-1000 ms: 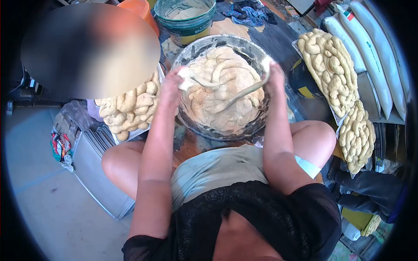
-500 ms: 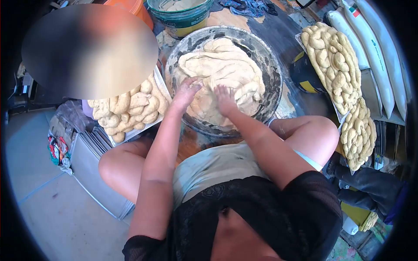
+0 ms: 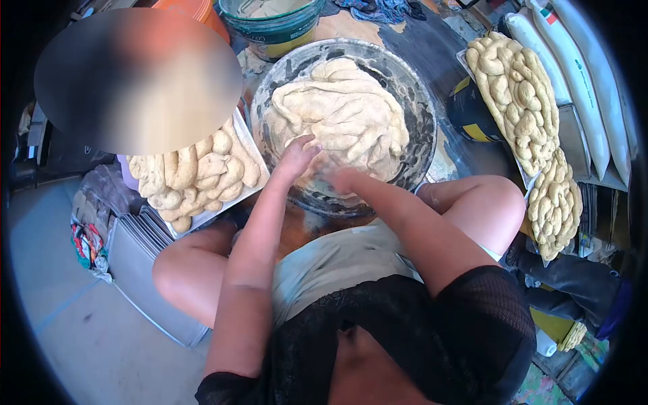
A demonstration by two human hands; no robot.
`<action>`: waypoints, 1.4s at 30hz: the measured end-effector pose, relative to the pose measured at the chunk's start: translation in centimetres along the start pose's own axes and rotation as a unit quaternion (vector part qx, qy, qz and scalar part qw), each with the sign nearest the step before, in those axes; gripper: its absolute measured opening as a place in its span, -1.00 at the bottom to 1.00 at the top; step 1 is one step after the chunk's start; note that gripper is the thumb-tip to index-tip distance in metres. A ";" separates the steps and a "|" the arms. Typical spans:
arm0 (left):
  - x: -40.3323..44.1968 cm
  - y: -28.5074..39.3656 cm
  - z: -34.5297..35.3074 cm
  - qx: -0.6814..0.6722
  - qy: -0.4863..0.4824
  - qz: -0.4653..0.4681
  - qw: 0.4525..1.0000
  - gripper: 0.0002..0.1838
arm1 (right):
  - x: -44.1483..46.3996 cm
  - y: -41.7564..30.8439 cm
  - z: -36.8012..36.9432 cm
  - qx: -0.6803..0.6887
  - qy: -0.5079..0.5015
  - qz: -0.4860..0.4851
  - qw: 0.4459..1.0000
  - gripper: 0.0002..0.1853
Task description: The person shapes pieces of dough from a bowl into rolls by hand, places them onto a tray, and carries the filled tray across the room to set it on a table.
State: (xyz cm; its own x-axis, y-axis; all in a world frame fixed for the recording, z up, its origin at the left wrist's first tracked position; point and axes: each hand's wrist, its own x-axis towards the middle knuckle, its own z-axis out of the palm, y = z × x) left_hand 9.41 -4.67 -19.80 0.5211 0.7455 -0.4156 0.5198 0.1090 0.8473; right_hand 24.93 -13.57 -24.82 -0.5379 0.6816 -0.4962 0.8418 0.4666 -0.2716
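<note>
A large mass of pale dough (image 3: 344, 111) lies in folds inside a wide, round, flour-smeared basin (image 3: 424, 128) in front of my crossed legs. My left hand (image 3: 297, 158) is at the near left edge of the dough, its fingers curled against a pale bit of it. Close beside it, low in the near part of the basin, is my right hand (image 3: 337, 179). Motion smears its fingers, so their shape and any contact with the dough cannot be made out.
Left of the basin, a tray (image 3: 251, 145) bears twisted dough pieces (image 3: 202, 169). More braided dough (image 3: 516, 101) lies on trays to the right, near white sacks (image 3: 580, 81). A green bucket (image 3: 280, 30) stands behind the basin. Another person's legs (image 3: 574, 290) show at lower right.
My right hand has drawn back from the dough toward the near rim and is now blurred. My left hand has shifted slightly toward me and to the right, its fingers more curled.
</note>
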 end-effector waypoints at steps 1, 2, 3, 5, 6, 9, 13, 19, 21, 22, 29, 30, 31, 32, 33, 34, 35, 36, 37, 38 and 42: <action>-0.3 0.3 0.2 0.012 -0.011 -0.016 1.000 -0.39 | -0.5 0.7 1.9 0.084 0.021 -0.062 0.994 -0.32; -0.8 1.0 0.3 0.024 -0.021 -0.034 0.999 -0.39 | 0.1 1.9 3.7 0.035 0.076 0.045 0.995 -0.30; -1.0 1.3 0.5 0.035 -0.029 -0.051 0.998 -0.39 | 0.8 3.7 4.6 -0.016 0.128 0.149 0.980 -0.28; -0.6 -0.5 1.5 0.085 -0.049 -0.034 0.995 -0.37 | -1.3 7.2 5.0 0.152 0.411 0.403 0.803 -0.33; -0.6 -0.7 1.7 0.112 -0.070 -0.040 0.990 -0.37 | -2.1 7.4 5.5 0.201 0.384 0.435 0.789 -0.32; -1.0 -1.6 2.7 0.161 -0.112 -0.047 0.979 -0.32 | -3.0 7.1 5.6 0.293 0.293 0.465 0.782 -0.28; 0.3 -5.1 5.7 0.281 -0.096 0.086 0.951 -0.13 | -3.3 2.9 4.9 0.355 0.180 0.235 0.887 -0.24; -3.1 1.9 4.5 -0.129 -0.033 0.149 0.980 0.07 | -3.3 2.4 -6.4 0.558 0.170 0.133 0.801 -0.34; -3.6 3.1 3.1 -0.201 -0.068 0.106 0.972 -0.11 | -7.1 0.5 -14.7 0.623 0.112 0.064 0.771 -0.48; -3.1 3.2 2.5 -0.146 -0.099 0.067 0.982 -0.24 | -9.1 -0.7 -18.7 0.597 0.142 0.042 0.789 -0.56; -4.6 4.9 1.6 -0.113 0.030 0.113 0.987 -0.59 | -16.2 -1.5 -26.3 0.705 0.374 -0.180 0.575 -0.15; -6.2 7.1 0.5 -0.160 0.021 0.065 0.985 -0.60 | -16.0 -1.0 -25.9 0.690 0.327 -0.099 0.638 -0.17; -6.8 8.2 -0.5 -0.158 0.026 0.054 0.986 -0.61 | -15.4 0.2 -25.3 0.666 0.275 -0.019 0.694 -0.19; -7.0 9.3 -1.8 -0.156 0.034 0.045 0.986 -0.62 | -14.4 1.6 -25.0 0.636 0.223 0.034 0.738 -0.32; -7.7 10.3 -3.0 -0.153 0.041 0.035 0.987 -0.63 | -13.2 2.9 -24.6 0.653 0.211 0.054 0.725 -0.35; -8.9 11.4 -4.2 -0.223 0.033 0.033 0.974 -0.64 | -12.1 4.1 -24.3 0.669 0.200 0.073 0.712 -0.38; -10.3 12.5 -5.9 -0.290 0.025 0.032 0.956 -0.64 | -11.3 4.5 -24.5 0.684 0.189 0.090 0.699 -0.42; -11.6 13.6 -7.8 -0.355 0.018 0.033 0.934 -0.65 | -10.5 2.8 -25.0 0.644 0.225 0.063 0.729 -0.49; -13.4 14.4 -9.5 -0.376 0.039 0.060 0.924 -0.66 | -9.5 1.6 -26.2 0.625 0.204 0.033 0.753 -0.49; -15.5 14.9 -11.0 -0.398 0.058 0.087 0.911 -0.66 | -8.6 0.7 -27.8 0.605 0.180 0.004 0.775 -0.49; -21.6 14.4 -17.5 -0.399 0.195 0.161 0.882 -0.59 | -1.6 -4.2 -36.3 0.445 0.253 -0.072 0.856 -0.56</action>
State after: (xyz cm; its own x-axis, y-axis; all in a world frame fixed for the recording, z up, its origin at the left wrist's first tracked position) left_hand -6.21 -7.70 7.21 0.2009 0.9747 -0.0981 -0.3342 0.1623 0.9284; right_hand 20.62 3.81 7.02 -0.4004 0.9152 -0.0448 0.3466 0.1060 -0.9320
